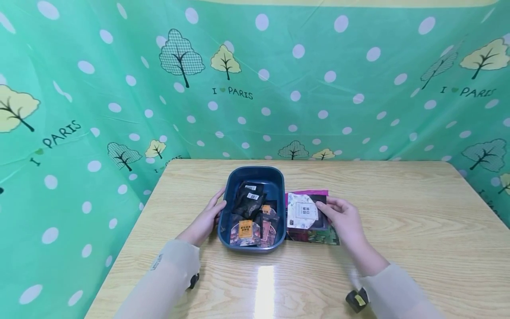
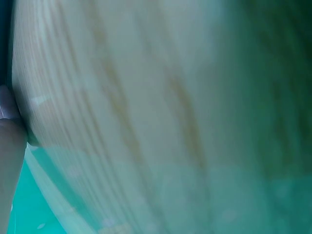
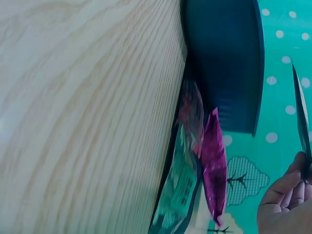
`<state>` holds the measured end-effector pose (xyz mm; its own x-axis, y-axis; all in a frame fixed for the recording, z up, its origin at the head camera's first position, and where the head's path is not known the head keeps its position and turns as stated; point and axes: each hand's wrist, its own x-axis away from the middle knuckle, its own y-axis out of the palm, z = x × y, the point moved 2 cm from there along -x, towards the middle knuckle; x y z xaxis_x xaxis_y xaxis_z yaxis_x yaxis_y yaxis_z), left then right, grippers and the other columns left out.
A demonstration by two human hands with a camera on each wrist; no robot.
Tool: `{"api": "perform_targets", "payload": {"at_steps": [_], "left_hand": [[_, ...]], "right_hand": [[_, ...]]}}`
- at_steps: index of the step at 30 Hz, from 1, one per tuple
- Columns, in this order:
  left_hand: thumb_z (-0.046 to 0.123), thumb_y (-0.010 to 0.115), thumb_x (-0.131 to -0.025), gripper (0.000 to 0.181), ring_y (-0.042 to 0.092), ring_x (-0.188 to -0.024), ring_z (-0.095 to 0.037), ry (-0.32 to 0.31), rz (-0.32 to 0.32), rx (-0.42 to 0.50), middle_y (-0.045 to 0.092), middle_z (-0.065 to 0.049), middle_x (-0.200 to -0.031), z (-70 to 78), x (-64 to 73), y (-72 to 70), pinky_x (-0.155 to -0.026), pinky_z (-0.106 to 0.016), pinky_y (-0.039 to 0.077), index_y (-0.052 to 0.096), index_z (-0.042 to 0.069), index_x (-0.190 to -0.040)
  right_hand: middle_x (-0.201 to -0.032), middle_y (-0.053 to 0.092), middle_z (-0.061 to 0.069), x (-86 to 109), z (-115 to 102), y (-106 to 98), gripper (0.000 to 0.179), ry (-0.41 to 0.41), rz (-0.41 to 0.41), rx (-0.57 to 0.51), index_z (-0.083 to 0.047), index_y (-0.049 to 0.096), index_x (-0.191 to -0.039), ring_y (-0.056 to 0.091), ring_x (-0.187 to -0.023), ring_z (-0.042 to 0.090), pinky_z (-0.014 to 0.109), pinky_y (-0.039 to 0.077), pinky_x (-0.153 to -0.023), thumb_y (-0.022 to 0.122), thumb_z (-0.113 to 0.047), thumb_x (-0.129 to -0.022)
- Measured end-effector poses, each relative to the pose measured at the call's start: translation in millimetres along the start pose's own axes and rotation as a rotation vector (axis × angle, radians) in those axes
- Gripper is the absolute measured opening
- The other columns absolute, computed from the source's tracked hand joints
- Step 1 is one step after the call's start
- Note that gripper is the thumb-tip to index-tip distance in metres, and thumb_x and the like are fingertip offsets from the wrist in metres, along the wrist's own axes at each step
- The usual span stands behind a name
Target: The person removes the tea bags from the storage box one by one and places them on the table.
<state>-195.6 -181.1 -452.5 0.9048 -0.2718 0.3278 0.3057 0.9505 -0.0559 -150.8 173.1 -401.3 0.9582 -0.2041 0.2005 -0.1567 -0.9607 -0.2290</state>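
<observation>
A dark blue plastic box [image 1: 274, 184] stands on the table, with several black pouches [image 1: 249, 199] and printed packets [image 1: 245, 232] inside. My left hand [image 1: 205, 221] rests against the outside of its left wall. Just right of the box, my right hand [image 1: 346, 221] pinches a white-and-black flat packet [image 1: 302, 210] by its right edge. The right wrist view shows this packet [image 3: 301, 114] raised clear of the table. Below it lie a pink packet [image 3: 214, 165] and a green-and-dark packet [image 3: 178, 195], close to the box. The left wrist view catches only part of the left hand [image 2: 9, 146].
The wooden table [image 1: 398, 212] reaches back to a green dotted curtain [image 1: 279, 106]. Small black devices [image 1: 357, 300] sit by both wrists.
</observation>
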Motion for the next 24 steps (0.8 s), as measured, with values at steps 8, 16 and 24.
{"api": "perform_targets", "payload": {"at_steps": [8, 16, 24], "left_hand": [[0.043, 0.035, -0.107, 0.057, 0.053, -0.128, -0.024, 0.001, -0.003, -0.001, 0.046, -0.013, -0.151, -0.3, 0.1, -0.1, -0.105, -0.032, 0.035, 0.009, 0.041, -0.158], [0.044, 0.035, -0.107, 0.058, 0.053, -0.128, -0.024, 0.001, -0.004, -0.004, 0.047, -0.013, -0.151, -0.1, 0.7, 0.6, -0.105, -0.033, 0.035, 0.008, 0.040, -0.158], [0.045, 0.036, -0.107, 0.057, 0.054, -0.126, -0.023, 0.000, -0.001, 0.000, 0.045, -0.013, -0.152, -0.5, 0.1, -0.1, -0.103, -0.032, 0.035, 0.010, 0.042, -0.158]], "right_hand": [[-0.077, 0.067, -0.018, -3.3, 8.2, -17.7, 0.046, -0.025, -0.012, 0.045, 0.008, 0.058, -0.128, 0.056, -0.068, -0.001, 0.017, 0.049, -0.066, 0.069, -0.020, -0.094], [-0.088, 0.071, -0.013, -5.9, 21.3, -40.1, 0.054, 0.017, -0.014, 0.134, 0.008, 0.054, -0.133, 0.060, -0.072, -0.004, 0.017, 0.051, -0.068, 0.069, -0.027, -0.094], [-0.089, 0.071, -0.014, -11.6, 33.9, -61.5, 0.063, 0.039, -0.010, 0.219, 0.008, 0.051, -0.136, 0.057, -0.071, -0.004, 0.019, 0.050, -0.066, 0.068, -0.034, -0.094]]}}
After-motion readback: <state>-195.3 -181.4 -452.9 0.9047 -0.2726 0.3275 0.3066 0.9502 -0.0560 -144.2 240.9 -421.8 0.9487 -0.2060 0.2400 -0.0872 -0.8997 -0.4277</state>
